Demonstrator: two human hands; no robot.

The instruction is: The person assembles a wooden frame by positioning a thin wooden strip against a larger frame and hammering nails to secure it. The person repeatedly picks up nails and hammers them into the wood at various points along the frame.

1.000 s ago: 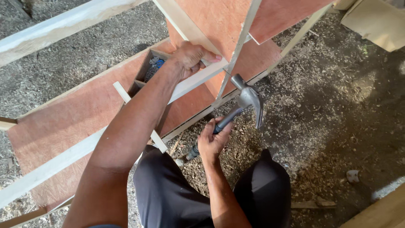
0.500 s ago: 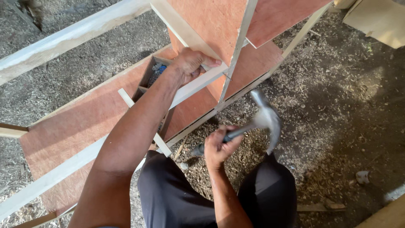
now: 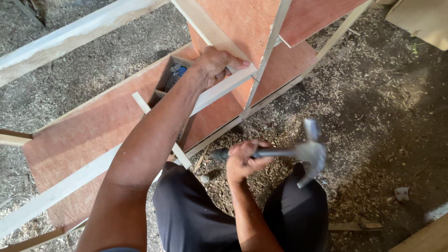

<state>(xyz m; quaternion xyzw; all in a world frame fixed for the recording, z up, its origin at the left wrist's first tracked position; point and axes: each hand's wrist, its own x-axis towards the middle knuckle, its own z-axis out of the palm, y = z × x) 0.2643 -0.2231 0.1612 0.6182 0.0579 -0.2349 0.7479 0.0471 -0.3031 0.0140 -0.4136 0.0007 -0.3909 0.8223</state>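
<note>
One claw hammer (image 3: 298, 151) was in use. The right hand (image 3: 242, 161) was closed fully around its dark handle, with the blurred metal head held out to the right above the person's knee, well apart from the frame. The left hand (image 3: 215, 65) was curled over one pale wooden slat (image 3: 219, 88), fingers wrapped across its upper edge. That slat lay across one reddish plywood panel (image 3: 93, 130). One small open wooden box (image 3: 170, 77) sat just left of the left hand, holding blue and metallic items too small to identify. Sawdust and wood chips covered the ground (image 3: 373, 116).
</note>
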